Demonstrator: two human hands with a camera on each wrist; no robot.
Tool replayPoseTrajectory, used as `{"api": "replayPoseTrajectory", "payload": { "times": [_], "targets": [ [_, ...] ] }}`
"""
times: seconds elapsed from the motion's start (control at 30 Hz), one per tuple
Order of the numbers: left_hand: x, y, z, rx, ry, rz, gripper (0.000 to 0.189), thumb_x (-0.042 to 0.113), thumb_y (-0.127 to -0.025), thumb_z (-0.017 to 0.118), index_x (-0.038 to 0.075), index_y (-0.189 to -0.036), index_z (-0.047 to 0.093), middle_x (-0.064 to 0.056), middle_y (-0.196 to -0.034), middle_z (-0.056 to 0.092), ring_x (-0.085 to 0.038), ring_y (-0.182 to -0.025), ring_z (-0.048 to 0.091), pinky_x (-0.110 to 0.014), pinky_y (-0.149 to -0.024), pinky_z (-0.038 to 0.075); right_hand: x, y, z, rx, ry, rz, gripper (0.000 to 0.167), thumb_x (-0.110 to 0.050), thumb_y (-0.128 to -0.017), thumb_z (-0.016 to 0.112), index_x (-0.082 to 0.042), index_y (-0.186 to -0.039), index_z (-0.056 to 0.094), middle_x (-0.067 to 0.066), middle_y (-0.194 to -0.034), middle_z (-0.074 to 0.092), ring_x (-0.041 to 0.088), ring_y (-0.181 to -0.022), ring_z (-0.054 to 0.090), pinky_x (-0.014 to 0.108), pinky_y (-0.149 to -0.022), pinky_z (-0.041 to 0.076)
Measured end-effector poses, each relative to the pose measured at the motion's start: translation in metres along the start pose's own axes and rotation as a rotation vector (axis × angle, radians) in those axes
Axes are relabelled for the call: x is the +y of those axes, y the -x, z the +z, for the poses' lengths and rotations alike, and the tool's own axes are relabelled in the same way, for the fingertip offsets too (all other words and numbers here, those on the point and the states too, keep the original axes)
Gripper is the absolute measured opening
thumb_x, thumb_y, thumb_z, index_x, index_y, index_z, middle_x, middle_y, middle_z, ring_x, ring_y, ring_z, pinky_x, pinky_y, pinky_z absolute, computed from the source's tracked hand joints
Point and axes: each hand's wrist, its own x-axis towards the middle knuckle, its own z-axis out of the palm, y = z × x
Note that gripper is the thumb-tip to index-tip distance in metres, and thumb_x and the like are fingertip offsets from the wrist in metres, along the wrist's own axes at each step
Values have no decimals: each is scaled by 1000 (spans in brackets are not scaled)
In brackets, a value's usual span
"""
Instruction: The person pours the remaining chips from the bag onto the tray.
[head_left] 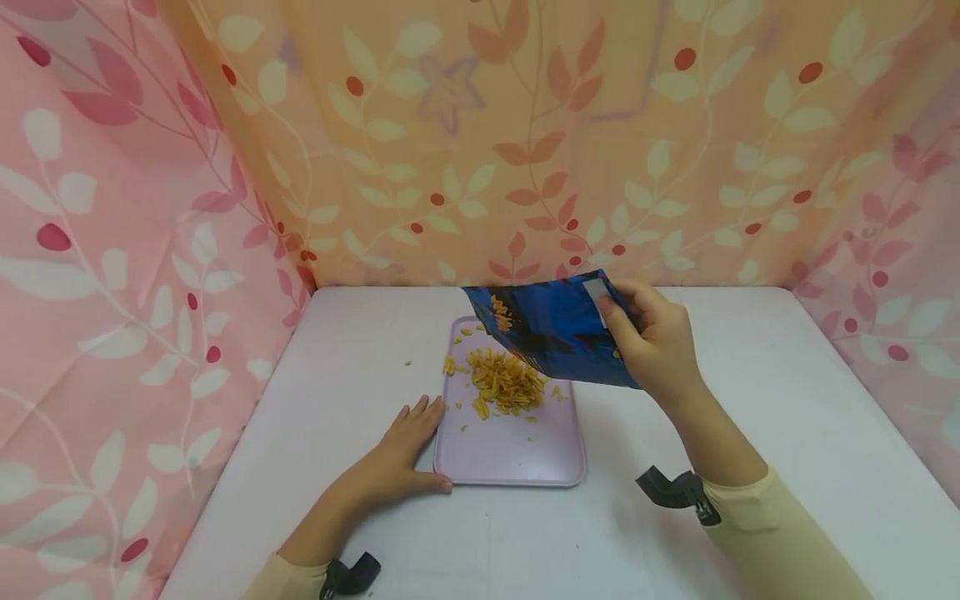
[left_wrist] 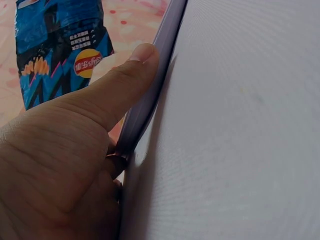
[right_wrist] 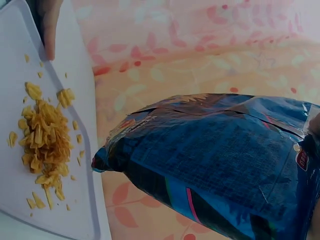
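The right hand (head_left: pixel 660 342) had its grip clamped on a blue snack bag (head_left: pixel 555 329), fingers pinched at the bottom end, and there it was, tipped mouth-down over the far half of the lilac tray (head_left: pixel 510 458) so the contents could fall. A heap of yellow crisps (head_left: pixel 506 382) lay on the tray below the bag's mouth, with a few strays on the surface beyond the tray's left edge. The left hand (head_left: pixel 401 458) lay flat on the surface against the tray's near-left corner, fingers relaxed and apart, thumb (left_wrist: pixel 125 80) pressed along the rim, apparently to hold the tray steady. The tray sat mid-surface, toward the far edge by the floral curtain (head_left: pixel 525 142).
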Motion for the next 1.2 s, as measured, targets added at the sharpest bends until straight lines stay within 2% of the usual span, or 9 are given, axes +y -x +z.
{"api": "replayPoseTrajectory", "payload": {
  "times": [0.13, 0.27, 0.4, 0.53, 0.73, 0.87, 1.0, 1.2],
  "targets": [
    [-1, 0, 1, -6, -1, -5, 123, 68, -75, 79, 15, -165, 14, -6, -172, 10, -25, -160, 1, -50, -129, 1, 0, 3, 0, 6, 43, -67, 21, 8, -92, 67, 3, -112, 71, 13, -90, 77, 0, -74, 71, 11, -69, 57],
    [-2, 0, 3, -5, 0, -12, 124, 69, -74, 78, 16, -165, 13, -7, -172, 9, -27, -160, 1, -52, -129, 2, 1, 9, 1, 12, 126, -205, 18, -1, -92, 67, 3, -109, 71, 13, -92, 78, 15, -73, 74, 9, -74, 56],
    [-3, 0, 4, -2, 4, -8, 124, 70, -74, 78, 16, -165, 13, -7, -172, 9, -28, -160, 1, -52, -129, 3, -3, 16, 3, -6, 214, -376, 26, -19, -101, 61, 3, -107, 72, 13, -91, 78, 20, -64, 71, 19, -62, 59],
    [-4, -1, 3, -4, 9, -4, 124, 70, -74, 77, 17, -166, 13, -6, -172, 8, -26, -160, 0, -51, -129, 2, -8, 22, 5, -48, 285, -500, 32, -25, -106, 53, 1, -107, 73, 10, -92, 78, 19, -66, 72, 32, -55, 59],
    [-3, 0, 3, -1, 16, 1, 124, 70, -74, 78, 15, -165, 14, -7, -172, 10, -27, -160, 1, -51, -129, 2, -14, 31, 7, -77, 366, -608, 30, -21, -105, 50, -4, -110, 74, 5, -94, 79, 19, -73, 75, 34, -57, 61],
    [-3, 1, 2, 8, 11, 20, 124, 68, -75, 78, 13, -165, 15, -8, -172, 11, -28, -160, 2, -52, -129, 2, -16, 35, 8, -91, 394, -673, 29, -19, -105, 52, -2, -114, 74, 5, -101, 79, 22, -80, 77, 37, -64, 63],
    [-3, 1, 3, 6, 10, 12, 123, 68, -75, 79, 15, -165, 14, -5, -172, 11, -26, -160, 1, -50, -129, 2, -18, 36, 10, -108, 379, -740, 27, -16, -105, 53, 0, -113, 72, 8, -108, 79, 22, -86, 77, 37, -67, 63],
    [-3, 1, 2, -8, 15, -12, 124, 69, -74, 78, 18, -166, 12, -1, -172, 9, -24, -160, -1, -50, -129, 1, -19, 36, 11, -81, 355, -819, 23, -11, -103, 56, 2, -107, 74, 12, -107, 79, 23, -86, 77, 37, -65, 62]
  ]
}}
